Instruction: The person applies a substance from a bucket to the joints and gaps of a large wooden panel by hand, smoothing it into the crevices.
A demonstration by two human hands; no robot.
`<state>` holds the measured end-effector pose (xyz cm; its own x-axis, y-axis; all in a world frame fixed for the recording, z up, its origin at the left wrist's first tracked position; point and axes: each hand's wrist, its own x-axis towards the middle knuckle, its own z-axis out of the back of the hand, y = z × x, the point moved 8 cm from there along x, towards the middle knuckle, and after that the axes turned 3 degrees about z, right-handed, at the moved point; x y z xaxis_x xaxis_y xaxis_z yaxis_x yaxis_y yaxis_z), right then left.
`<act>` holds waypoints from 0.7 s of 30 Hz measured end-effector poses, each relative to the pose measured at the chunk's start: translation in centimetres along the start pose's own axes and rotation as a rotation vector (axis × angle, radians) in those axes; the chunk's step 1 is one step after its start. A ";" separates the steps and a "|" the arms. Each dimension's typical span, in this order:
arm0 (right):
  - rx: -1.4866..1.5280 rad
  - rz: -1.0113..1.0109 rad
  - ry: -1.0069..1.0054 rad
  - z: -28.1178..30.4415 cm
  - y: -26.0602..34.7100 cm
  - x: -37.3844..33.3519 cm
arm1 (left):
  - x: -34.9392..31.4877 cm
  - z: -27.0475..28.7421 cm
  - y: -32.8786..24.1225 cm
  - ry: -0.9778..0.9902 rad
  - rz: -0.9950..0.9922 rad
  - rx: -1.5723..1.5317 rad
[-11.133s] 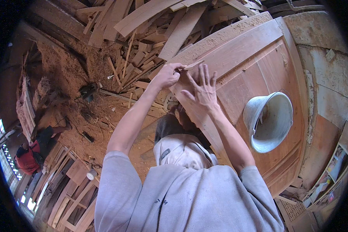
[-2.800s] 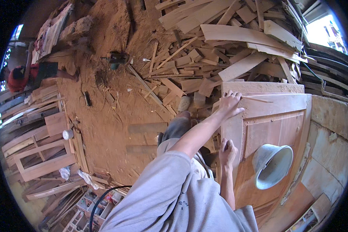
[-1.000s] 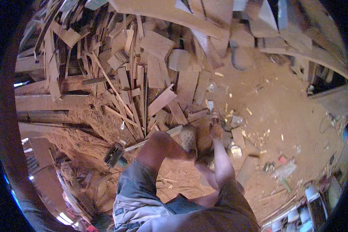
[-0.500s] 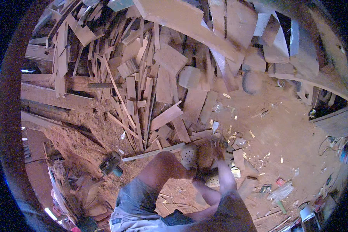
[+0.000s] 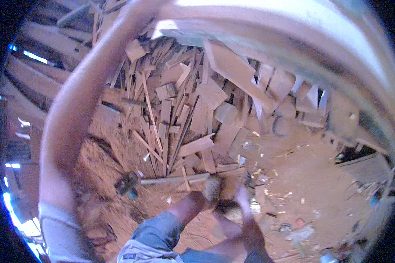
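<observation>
My left arm (image 5: 70, 131) is raised along the left side, and its wrist reaches the top edge beside a large pale, blurred surface (image 5: 267, 13). The fingers of that hand do not show, so its grip is hidden. Low in the middle, my right hand (image 5: 241, 196) is down near the ground, next to a brown flat piece of wood (image 5: 230, 186) between my feet. Its fingers are small and smeared. A grey clog with holes (image 5: 212, 186) is on my left foot, and a second pale clog (image 5: 235, 213) lies below the right hand.
A heap of wood offcuts (image 5: 175, 109) fills the middle. A dark tool with a teal part (image 5: 127, 184) lies left of my knee. A long pale strip (image 5: 175, 179) lies before my foot. Wood chips and plastic scraps (image 5: 300, 232) litter the dirt floor at right.
My left arm has come into view, raised toward the top edge. The view has tilted upward, so a large pale surface now crosses the top. My right hand stays low near the clogs.
</observation>
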<state>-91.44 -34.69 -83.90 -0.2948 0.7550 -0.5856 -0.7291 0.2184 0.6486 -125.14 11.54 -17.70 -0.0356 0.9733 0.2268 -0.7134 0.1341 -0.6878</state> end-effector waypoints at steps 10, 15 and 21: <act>0.084 0.159 -0.375 40.1 39.5 -28.1 | -0.4 1.6 -1.2 -0.219 0.200 -0.191; 0.043 0.366 -0.871 58.2 53.6 -21.9 | 0.1 2.3 -2.5 -0.251 0.231 -0.133; -0.011 0.469 -0.376 59.7 67.6 -5.3 | -0.3 4.1 -2.2 -0.375 0.194 -0.111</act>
<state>-102.29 13.00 -7.97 -0.3492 0.9367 -0.0243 -0.5808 -0.1960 0.7901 -126.45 10.17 -13.46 -0.4280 0.8503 0.3063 -0.5894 -0.0057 -0.8078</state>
